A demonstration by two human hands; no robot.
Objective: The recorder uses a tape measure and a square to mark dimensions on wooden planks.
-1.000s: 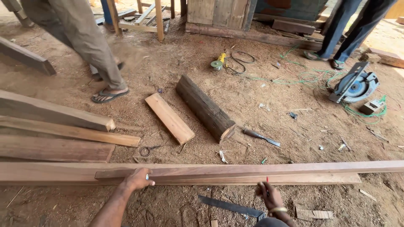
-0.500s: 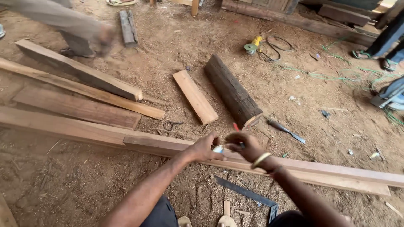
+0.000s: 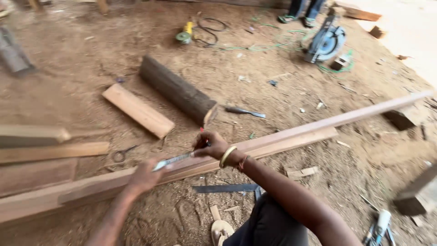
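Long smooth plank (image 3: 291, 136) flat on the dusty floor (image 3: 91, 59), low enough to reach. Left hand (image 3: 144, 175) curled on a thin shiny tape (image 3: 173, 160), pressed to the plank. Right hand (image 3: 210, 146) pinching a red pencil (image 3: 200, 130) over the wood. Rough round log (image 3: 176, 89) and flat metal square (image 3: 227, 188) nearby.

My hands are drawing apart along the plank (image 3: 291, 136): half a second back they were meeting over it, fingers nearly touching. Now a tape blade (image 3: 175, 160) is stretching between them, my left hand (image 3: 144, 175) gripping its near end and my right hand (image 3: 210, 146) pinching the other end, the red pencil (image 3: 200, 130) poking up above it. My head is swinging right, so the saw (image 3: 325, 43) is coming into view and the walking person is gone.
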